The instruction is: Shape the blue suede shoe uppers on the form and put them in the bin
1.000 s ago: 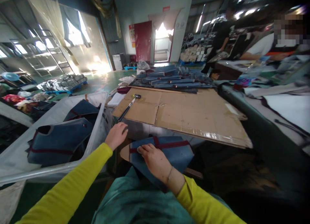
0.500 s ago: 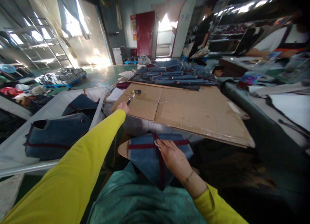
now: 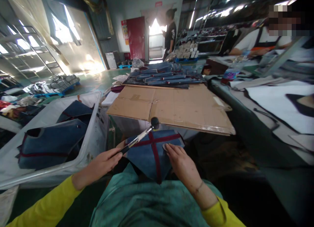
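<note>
Fingers of L hand (image 3: 104,163) wrap hammer (image 3: 140,136), mid frame; R hand (image 3: 183,163) fingers bunch on blue piece (image 3: 144,156), btm ctr, can't tell if gripping.

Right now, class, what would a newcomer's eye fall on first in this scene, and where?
Probably the black-headed hammer, held slantwise in the left hand at the centre. Just beneath it, the dark red strips cross on a blue piece, with the right hand at its right side. Bright yellow sleeves fill both lower corners.
</note>
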